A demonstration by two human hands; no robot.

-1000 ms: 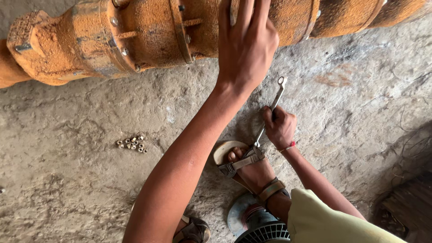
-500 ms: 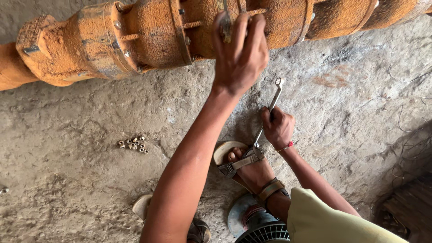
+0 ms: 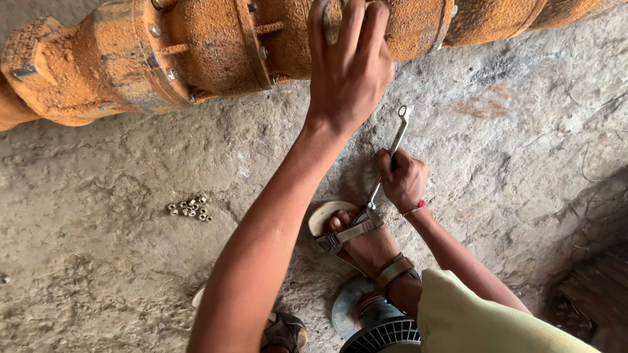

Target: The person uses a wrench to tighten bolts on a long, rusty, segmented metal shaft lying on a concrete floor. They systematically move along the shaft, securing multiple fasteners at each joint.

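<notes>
There is 1 long rusty orange metal pipe assembly [image 3: 216, 49] across the top. 2 bare hands are visible: the left hand [image 3: 350, 72] and the right hand [image 3: 403, 180]. There is 1 slim silver metal spanner [image 3: 390, 153]. About 9 small silver metal nuts [image 3: 189, 208] lie in 1 cluster on the concrete floor [image 3: 98, 261]. 2 brown strapped sandals [image 3: 347, 232] are visible.

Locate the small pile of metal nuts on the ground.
In the head view, the small pile of metal nuts lies on the concrete floor, left of the left forearm, below the rusty orange flanged pipe.
</notes>
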